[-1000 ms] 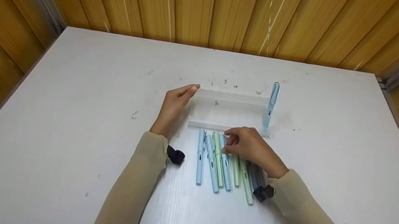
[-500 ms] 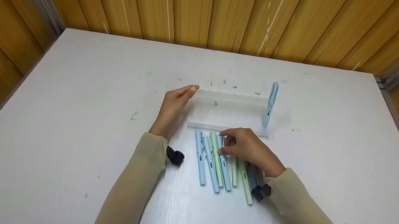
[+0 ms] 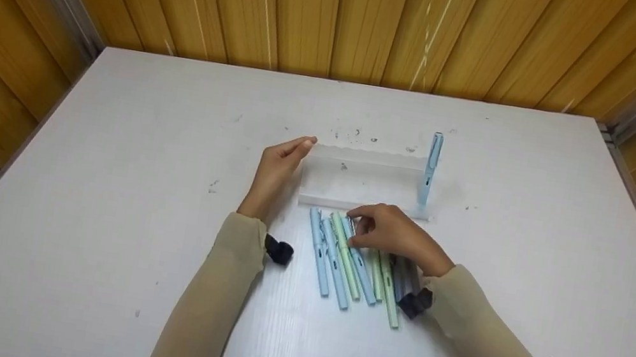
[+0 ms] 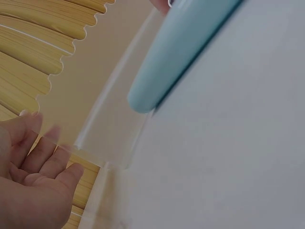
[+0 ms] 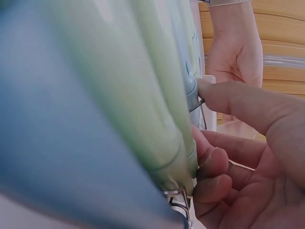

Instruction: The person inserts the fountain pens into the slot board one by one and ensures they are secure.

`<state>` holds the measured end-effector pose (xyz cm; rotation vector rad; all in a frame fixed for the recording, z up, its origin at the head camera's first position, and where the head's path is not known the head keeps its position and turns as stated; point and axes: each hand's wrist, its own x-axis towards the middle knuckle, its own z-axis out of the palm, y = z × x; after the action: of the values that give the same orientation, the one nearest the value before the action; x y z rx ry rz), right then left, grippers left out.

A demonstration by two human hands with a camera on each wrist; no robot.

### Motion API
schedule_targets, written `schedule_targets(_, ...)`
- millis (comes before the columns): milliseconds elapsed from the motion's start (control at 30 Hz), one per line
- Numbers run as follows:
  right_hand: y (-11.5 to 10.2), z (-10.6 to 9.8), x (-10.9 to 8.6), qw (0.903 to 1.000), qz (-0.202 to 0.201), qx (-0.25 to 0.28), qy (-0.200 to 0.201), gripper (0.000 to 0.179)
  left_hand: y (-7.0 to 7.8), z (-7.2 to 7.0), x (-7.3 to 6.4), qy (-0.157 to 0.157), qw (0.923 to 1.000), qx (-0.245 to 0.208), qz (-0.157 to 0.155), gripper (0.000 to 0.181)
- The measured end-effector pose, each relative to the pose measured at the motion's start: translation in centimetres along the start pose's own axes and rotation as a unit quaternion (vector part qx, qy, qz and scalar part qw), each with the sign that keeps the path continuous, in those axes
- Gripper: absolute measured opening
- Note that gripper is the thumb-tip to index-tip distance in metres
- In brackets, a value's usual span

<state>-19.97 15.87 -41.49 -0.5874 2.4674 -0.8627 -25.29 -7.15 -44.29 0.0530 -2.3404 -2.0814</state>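
Observation:
My left hand (image 3: 281, 166) grips the upper left corner of a clear plastic pen stand (image 3: 363, 179), whose scalloped edge shows in the left wrist view. One light blue pen (image 3: 431, 165) stands upright at the stand's right end. In front lies a row of light blue and light green pens, with a green pen (image 3: 344, 254) among them. My right hand (image 3: 389, 232) pinches the cap end of a blue pen (image 3: 363, 273) lying in that row. In the right wrist view, thumb and fingers close about its clip (image 5: 202, 107). Palm and wrist hide part of the other pens.
The white table (image 3: 121, 236) reaches back to a wood-look panel wall (image 3: 307, 9), with similar panels at both sides. Grey-blue pens (image 3: 405, 274) lie partly under the right wrist. A black wrist camera (image 3: 280, 251) sits at the left cuff.
My right hand has shifted slightly left, and the pinched pen's cap end has gone with it. The leftmost blue pen has tilted, its top leftward. The left hand stays on the stand.

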Motion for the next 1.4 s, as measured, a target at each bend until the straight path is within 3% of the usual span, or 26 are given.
schedule_targets(367,-0.18,0.08,0.18,0.9999,0.015,0.000,-0.002,0.051,-0.05,0.08,0.16,0.006,0.9998,0.005,-0.016,0.041)
schedule_targets(867,0.14,0.29,0.35,0.9995,0.021,0.025,-0.005,0.052,-0.09,0.02,0.02,0.003,1.0000,-0.006,-0.003,0.041)
schedule_targets(1400,0.62,-0.46,-0.11,0.9960,-0.010,0.089,-0.008,0.048,0.12,-0.05,-0.11,0.001,0.9999,0.002,-0.012,0.040)
